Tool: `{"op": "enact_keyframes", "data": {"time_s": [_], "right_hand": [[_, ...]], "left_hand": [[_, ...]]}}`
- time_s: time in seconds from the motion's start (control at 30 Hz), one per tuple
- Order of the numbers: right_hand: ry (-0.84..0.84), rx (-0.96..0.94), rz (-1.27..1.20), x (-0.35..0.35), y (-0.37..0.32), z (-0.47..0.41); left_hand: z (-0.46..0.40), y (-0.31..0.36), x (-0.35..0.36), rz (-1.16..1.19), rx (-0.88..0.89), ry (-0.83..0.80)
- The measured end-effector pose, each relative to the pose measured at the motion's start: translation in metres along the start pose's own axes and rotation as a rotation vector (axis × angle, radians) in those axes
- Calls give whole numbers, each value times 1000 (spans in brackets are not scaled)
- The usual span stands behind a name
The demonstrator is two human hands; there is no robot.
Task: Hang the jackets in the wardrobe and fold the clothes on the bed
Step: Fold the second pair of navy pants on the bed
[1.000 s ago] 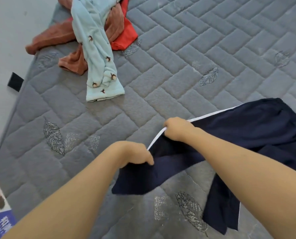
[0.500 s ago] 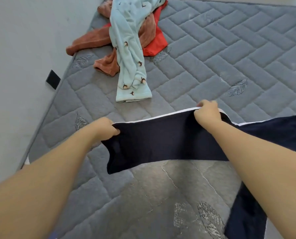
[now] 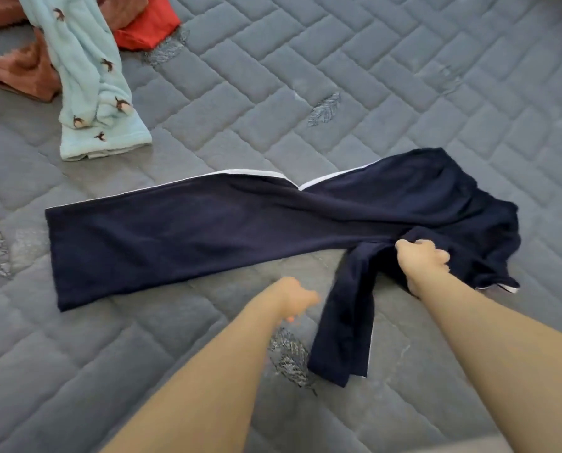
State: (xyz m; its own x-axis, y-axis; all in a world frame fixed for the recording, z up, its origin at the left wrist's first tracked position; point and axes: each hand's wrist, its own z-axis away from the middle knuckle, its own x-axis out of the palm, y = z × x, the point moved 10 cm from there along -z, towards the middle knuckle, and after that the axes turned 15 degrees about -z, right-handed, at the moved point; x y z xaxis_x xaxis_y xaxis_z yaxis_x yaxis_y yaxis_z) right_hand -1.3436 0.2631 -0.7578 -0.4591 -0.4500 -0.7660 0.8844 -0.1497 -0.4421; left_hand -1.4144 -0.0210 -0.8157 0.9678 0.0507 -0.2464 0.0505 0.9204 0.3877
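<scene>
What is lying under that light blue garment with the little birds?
Under the light blue garment lie a rust-brown garment and a red one, on the grey mattress. How far they continue beneath is covered.
</scene>
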Motion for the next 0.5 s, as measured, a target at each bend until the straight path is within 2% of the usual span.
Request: {"op": "enact_keyframes", "data": {"time_s": [0.07,0.17,0.23,0.37,0.43,0.5], "right_hand": [[-19,227,-269,-14,40,-23],[-174,507,-745,8,72,-25],[-232,556,-839,15,76,-26],[-217,561,-863,19,86,-26],[-196,499,-917,20,93,-23],[-138,505,-1039,27,100,-15]], "left_hand": [[-16,32,47,39,-37,-25],[-23,37,62,-132,-170,199],[-23,43,61,-165,-165,324],[3,40,51,177,-34,314],[18,28,29,197,-74,344],[39,-4,16,336,-204,302]]}}
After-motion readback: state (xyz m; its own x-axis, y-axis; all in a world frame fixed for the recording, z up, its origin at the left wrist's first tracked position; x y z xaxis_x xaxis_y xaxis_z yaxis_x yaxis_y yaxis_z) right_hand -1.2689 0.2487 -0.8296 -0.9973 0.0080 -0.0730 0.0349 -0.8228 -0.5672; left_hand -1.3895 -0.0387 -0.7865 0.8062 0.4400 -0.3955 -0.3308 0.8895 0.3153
